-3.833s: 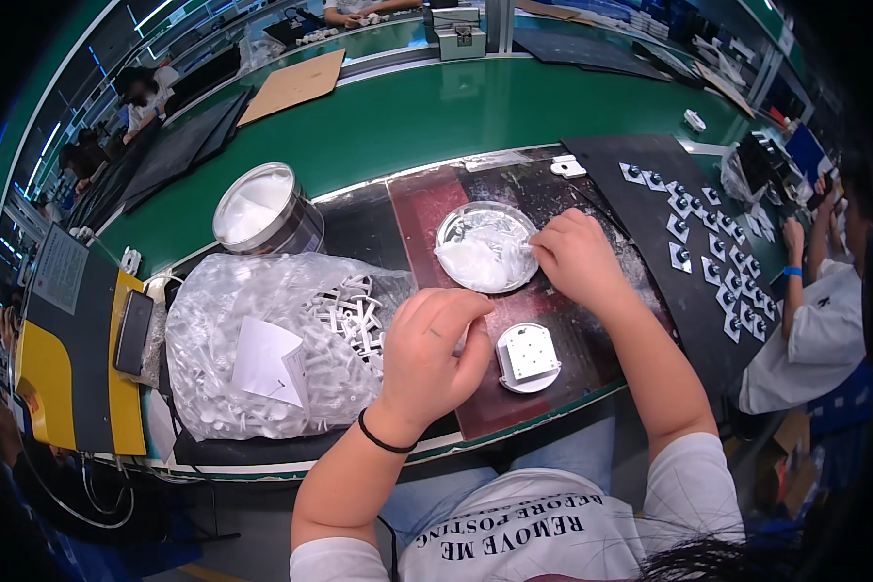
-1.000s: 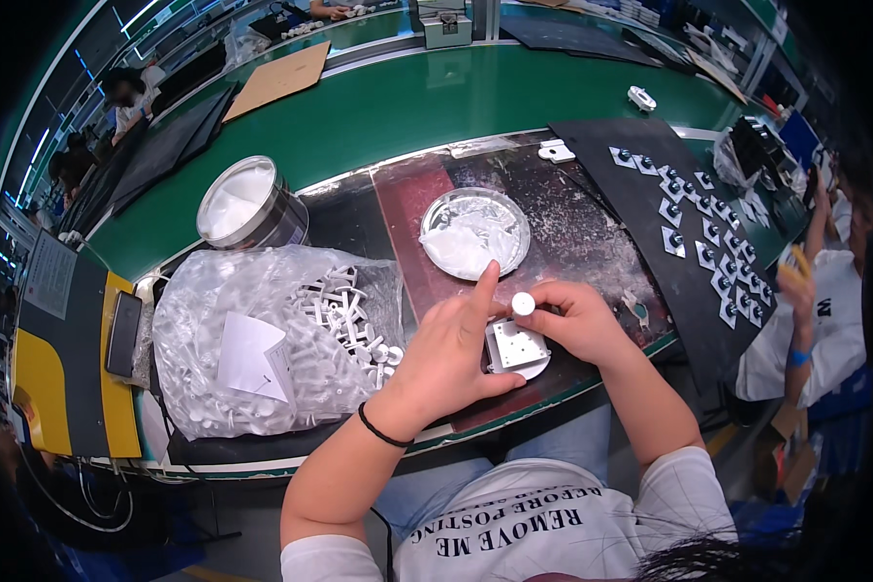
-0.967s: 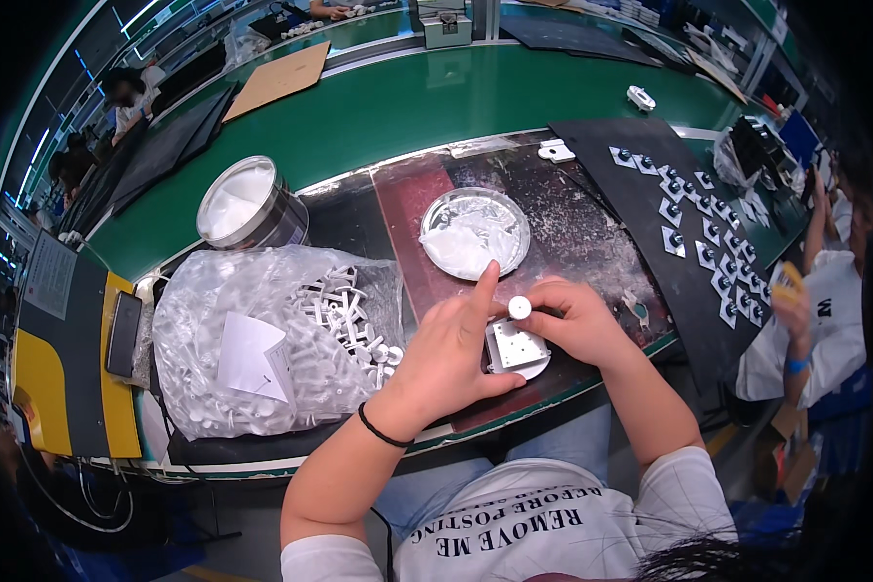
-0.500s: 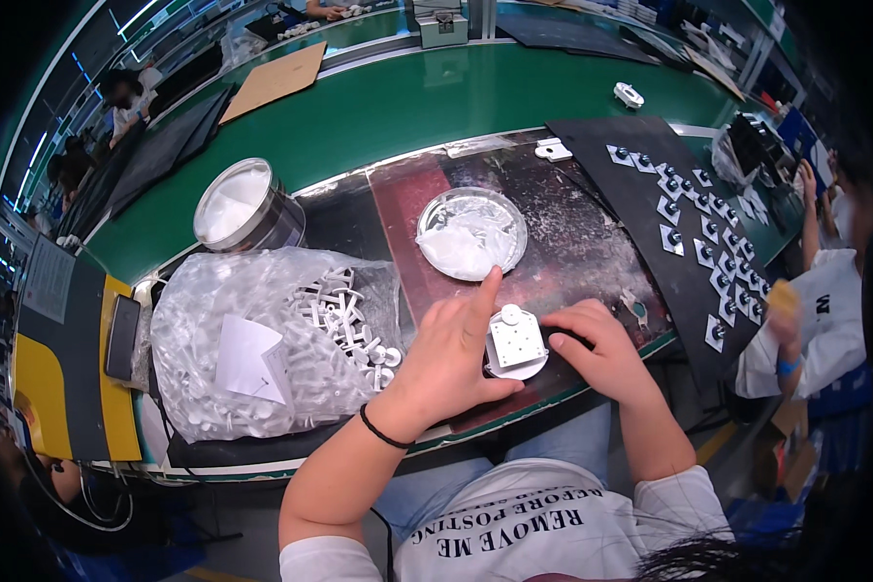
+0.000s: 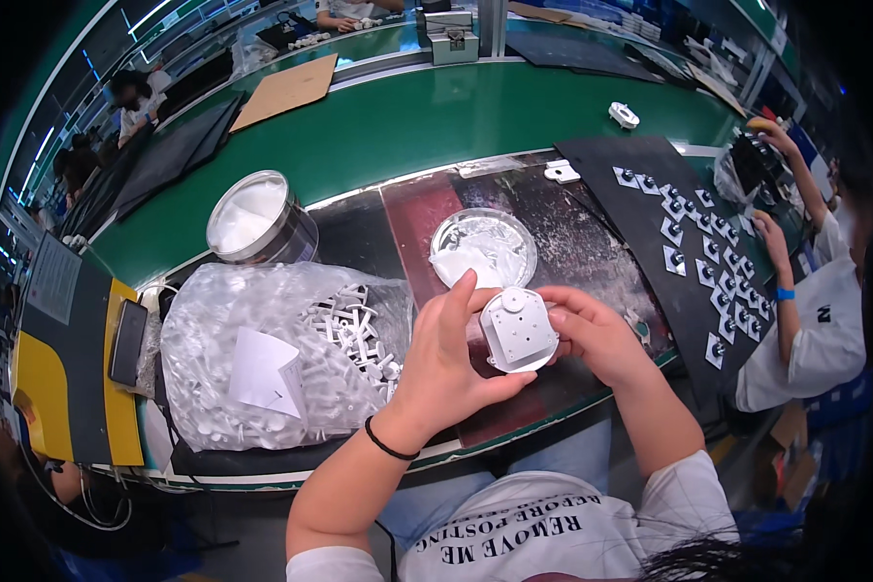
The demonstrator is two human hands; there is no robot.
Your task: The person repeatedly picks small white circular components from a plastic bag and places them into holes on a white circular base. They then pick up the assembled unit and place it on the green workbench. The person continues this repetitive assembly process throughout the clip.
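A white plastic housing with a flat plate, a small round disc at its top and tiny dark holes is between my hands, tilted up toward me. My left hand holds its left side; the thumb lies along the lower edge and the index finger points up beside it. The left hand's other fingers are partly hidden. My right hand pinches the right edge between thumb and fingers. Just beyond the housing sits a round clear dish with a crumpled clear plastic film in it.
At left lies a clear bag of white plastic pins, near a round tub and a yellow-and-grey machine. On the right, a black mat bears several small white pieces. A co-worker's arm reaches beyond it.
The housing has come up and tilted toward me, with my right fingers now gripping its edge. My left hand has moved slightly right. The co-worker's hands have moved farther away.
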